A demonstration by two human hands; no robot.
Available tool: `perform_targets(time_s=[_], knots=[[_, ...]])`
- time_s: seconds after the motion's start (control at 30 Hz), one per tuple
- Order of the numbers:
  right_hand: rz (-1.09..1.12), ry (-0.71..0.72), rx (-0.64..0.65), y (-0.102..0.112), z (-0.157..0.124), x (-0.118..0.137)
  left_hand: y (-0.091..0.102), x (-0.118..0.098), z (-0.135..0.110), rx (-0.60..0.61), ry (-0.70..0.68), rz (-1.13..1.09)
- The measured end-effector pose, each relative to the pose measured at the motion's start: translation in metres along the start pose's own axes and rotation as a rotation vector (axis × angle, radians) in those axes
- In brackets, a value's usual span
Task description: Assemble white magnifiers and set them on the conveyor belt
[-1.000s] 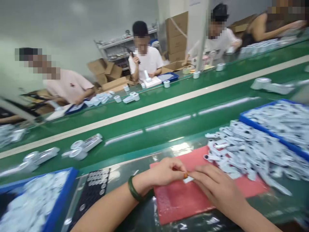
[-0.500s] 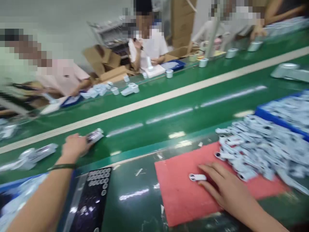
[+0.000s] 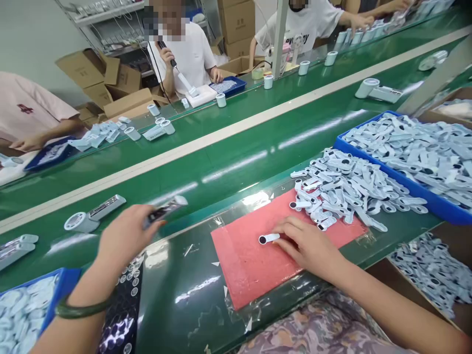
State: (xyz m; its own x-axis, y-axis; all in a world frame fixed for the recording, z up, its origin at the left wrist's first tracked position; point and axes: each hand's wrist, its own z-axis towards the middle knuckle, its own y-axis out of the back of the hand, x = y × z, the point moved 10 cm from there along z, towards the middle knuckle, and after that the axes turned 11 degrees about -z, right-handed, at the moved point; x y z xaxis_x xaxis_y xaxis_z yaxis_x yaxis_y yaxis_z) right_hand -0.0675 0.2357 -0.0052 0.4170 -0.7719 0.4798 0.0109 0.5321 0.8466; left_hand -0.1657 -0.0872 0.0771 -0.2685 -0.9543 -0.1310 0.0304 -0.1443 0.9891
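Note:
My left hand (image 3: 127, 233) is closed around one end of a pale, elongated plastic housing (image 3: 170, 208) with a dark inner side. Motion smears that housing, held above the near edge of the green conveyor belt. Over the red mat (image 3: 243, 268), my right hand (image 3: 313, 246) pinches a small pale-blue plastic piece (image 3: 272, 238) between thumb and fingers. A black disc shows at the piece's round end. Just beyond this hand, a heap of similar small pieces (image 3: 346, 182) covers the mat's far right part.
A blue tray (image 3: 416, 189) of small pieces stands right; another blue tray (image 3: 68, 290) is at lower left. A black sheet with round clear stickers (image 3: 123, 314) lies beneath my left arm. Housings (image 3: 83, 222) rest on the belt (image 3: 206, 157). Co-workers sit across it.
My left hand has moved right and closer, bringing the housing away from the belt's middle. The right hand still pinches the small piece over the mat. The camera view has shifted.

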Motion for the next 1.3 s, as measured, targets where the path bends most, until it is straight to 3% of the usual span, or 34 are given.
perform_targets(time_s=[0.13,0.23,0.3,0.4,0.57,0.8,1.07,1.3], knots=[[0.019,0.023,-0.042,0.018,-0.007,0.003,-0.029,-0.083,-0.014,0.071,-0.294,0.001],[0.045,0.013,-0.082,0.034,-0.015,0.002,-0.051,-0.143,-0.018,0.146,-0.416,-0.025],[0.058,0.0,-0.106,0.043,-0.021,0.0,-0.062,-0.17,-0.018,0.19,-0.454,-0.038],[0.07,-0.02,-0.127,0.052,-0.026,-0.006,-0.072,-0.194,-0.018,0.228,-0.498,-0.089],[0.071,-0.021,-0.124,0.051,-0.019,-0.01,-0.078,-0.197,-0.019,0.229,-0.488,-0.259],[0.04,0.097,-0.112,0.036,0.017,0.018,-0.071,-0.182,-0.027,0.13,-0.423,-0.499],[0.186,0.082,-0.054,0.027,0.027,0.017,-0.07,-0.181,-0.026,0.095,-0.431,-0.562],[0.185,0.051,-0.021,0.021,0.025,0.011,-0.07,-0.182,-0.026,0.091,-0.455,-0.598]])
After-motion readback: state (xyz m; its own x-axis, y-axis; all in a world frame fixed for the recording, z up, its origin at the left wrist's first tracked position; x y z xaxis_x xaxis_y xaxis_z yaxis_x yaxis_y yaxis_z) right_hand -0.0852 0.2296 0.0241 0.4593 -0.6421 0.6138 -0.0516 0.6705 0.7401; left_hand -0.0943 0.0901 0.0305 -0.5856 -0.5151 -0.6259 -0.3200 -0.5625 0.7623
